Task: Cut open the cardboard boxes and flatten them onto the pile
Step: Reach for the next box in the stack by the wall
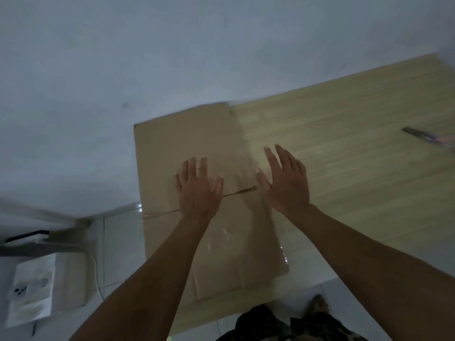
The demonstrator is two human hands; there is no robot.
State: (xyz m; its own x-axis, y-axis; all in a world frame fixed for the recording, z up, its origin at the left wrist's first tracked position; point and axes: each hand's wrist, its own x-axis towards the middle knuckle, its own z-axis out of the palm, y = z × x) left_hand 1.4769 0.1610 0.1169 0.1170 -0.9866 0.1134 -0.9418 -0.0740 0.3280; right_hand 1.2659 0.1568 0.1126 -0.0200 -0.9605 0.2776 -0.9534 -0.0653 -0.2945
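Note:
A flattened brown cardboard box lies on the left end of a light wooden table, its near part covered with clear tape and hanging past the table's front edge. My left hand lies flat on the cardboard with straight, spread fingers, beside a slit between two flaps. My right hand hovers over the cardboard's right edge, fingers straight and spread, holding nothing. A cutter knife lies on the table at the far right, well away from both hands.
A pale wall runs behind the table. On the tiled floor at the lower left stand a white appliance and a cable. My patterned shorts and one foot show at the bottom edge.

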